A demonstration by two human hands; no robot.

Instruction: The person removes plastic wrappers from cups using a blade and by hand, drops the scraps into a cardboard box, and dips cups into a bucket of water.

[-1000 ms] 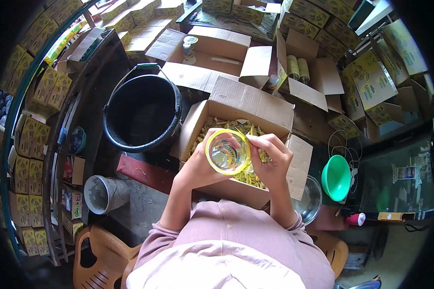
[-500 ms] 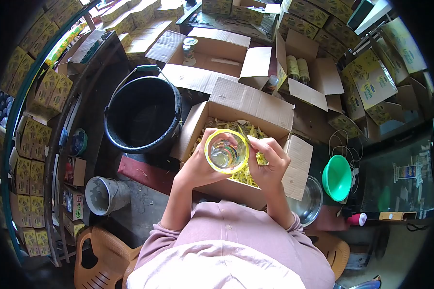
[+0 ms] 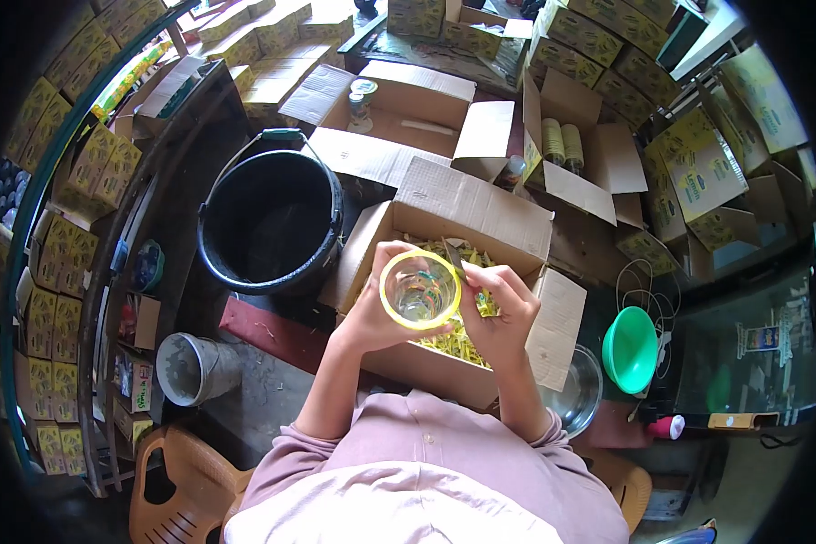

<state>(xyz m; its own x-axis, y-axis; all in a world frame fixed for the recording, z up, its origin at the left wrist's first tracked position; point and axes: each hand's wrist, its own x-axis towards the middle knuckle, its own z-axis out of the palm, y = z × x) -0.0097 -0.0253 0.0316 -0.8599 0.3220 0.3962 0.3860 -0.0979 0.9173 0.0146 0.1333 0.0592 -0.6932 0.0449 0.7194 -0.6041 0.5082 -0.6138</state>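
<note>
A clear jar (image 3: 420,290) with a yellow rim is held mouth up in my left hand (image 3: 370,313), whose fingers wrap round its side. Pinched in my right hand (image 3: 500,313), just right of the rim, is a small thin blade (image 3: 453,257) pointing up and away. Both hands are over an open cardboard box (image 3: 476,204) that holds many yellow strips (image 3: 453,343).
A black bucket (image 3: 270,218) stands left of the box, a grey bucket (image 3: 195,369) lower left. Green bowls (image 3: 629,350) and a metal basin (image 3: 578,390) are at the right. Open cartons (image 3: 381,159) with jars lie beyond; stacked yellow boxes line the shelves.
The blade in my right hand has come into clearer view, tipped away from the jar rim. The jar has shifted slightly lower, and the whole view has tilted a little.
</note>
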